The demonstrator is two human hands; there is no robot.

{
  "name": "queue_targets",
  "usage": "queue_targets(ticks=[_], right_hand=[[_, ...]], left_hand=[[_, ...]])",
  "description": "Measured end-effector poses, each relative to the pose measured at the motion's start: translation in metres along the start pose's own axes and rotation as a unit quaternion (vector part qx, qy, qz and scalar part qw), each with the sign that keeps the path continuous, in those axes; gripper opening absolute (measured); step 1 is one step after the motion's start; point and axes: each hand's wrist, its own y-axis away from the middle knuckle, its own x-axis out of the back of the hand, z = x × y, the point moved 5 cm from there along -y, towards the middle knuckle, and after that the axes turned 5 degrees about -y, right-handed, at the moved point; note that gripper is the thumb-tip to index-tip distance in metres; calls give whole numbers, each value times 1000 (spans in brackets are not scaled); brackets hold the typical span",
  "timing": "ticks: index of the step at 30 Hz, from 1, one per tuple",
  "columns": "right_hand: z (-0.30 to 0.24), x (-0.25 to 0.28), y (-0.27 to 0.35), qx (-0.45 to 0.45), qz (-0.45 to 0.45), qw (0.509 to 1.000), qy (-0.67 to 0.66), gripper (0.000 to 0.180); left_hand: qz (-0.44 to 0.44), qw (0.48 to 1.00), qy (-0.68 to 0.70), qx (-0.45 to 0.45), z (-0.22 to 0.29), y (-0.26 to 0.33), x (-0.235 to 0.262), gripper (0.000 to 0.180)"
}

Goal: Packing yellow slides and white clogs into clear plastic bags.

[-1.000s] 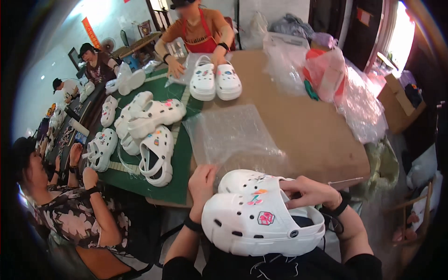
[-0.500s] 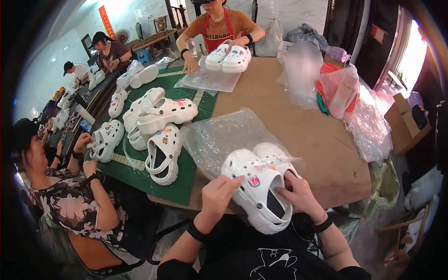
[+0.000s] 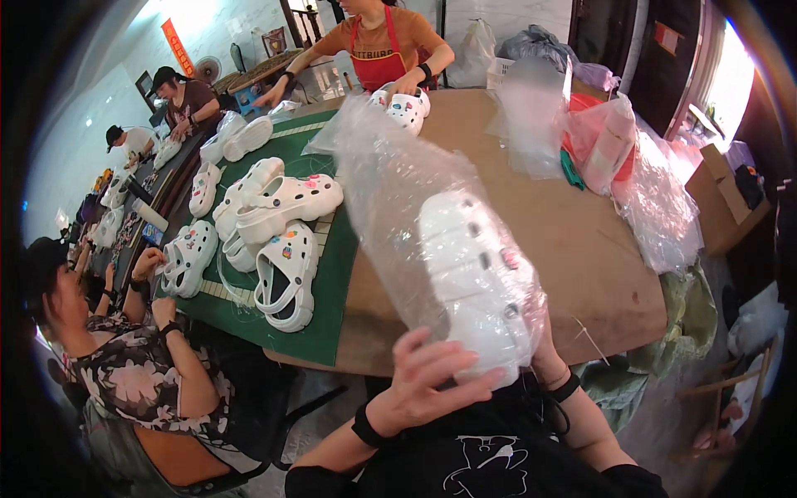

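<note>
In front of me, white clogs [image 3: 477, 290] with a pink charm stand tilted up inside a clear plastic bag [image 3: 398, 191]. The bag's far end reaches out over the table. My left hand [image 3: 436, 373] lies against the near end of the clogs, its fingers stretched and spread over bag and clog. Behind the clogs, my right hand [image 3: 545, 353] bears them up from the right; its fingers are hidden by the bag and clogs. Several white clogs [image 3: 286, 207] with colourful charms lie heaped on the green cutting mat [image 3: 324, 336] to my left.
Across the brown table [image 3: 598, 257], a co-worker in a red apron [image 3: 378, 66] has a hand on white clogs [image 3: 407, 108]. Another person [image 3: 133, 365] sits at my left beside a clog [image 3: 189, 253]. Plastic bags [image 3: 656, 207] hang over the right edge, near a cardboard box [image 3: 722, 195].
The clogs have gone into the clear bag and been tipped up. My left hand has shifted down to their near end. The co-worker's clogs sit closer to the bag now.
</note>
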Motion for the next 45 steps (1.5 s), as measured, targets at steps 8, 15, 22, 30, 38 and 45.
queue_targets(ticks=[8, 15, 22, 30, 38, 45], right_hand=[[0, 6, -8, 79, 44, 995, 32, 52], [1, 21, -22, 156, 99, 981, 60, 53], [-49, -24, -35, 263, 60, 638, 721, 45], [-32, -14, -51, 89, 44, 763, 639, 43], [-76, -22, 37, 195, -54, 684, 701, 55], [-134, 38, 113, 310, -53, 758, 571, 20]], left_hand=[[-20, 860, 308, 407, -49, 73, -58, 40], [-210, 871, 265, 356, -26, 119, -45, 11], [-433, 760, 287, 390, -22, 158, -48, 9], [-155, 884, 174, 405, -41, 83, -37, 77], [-200, 937, 17, 287, -60, 102, -21, 54], [-138, 954, 31, 264, -63, 138, -15, 77]])
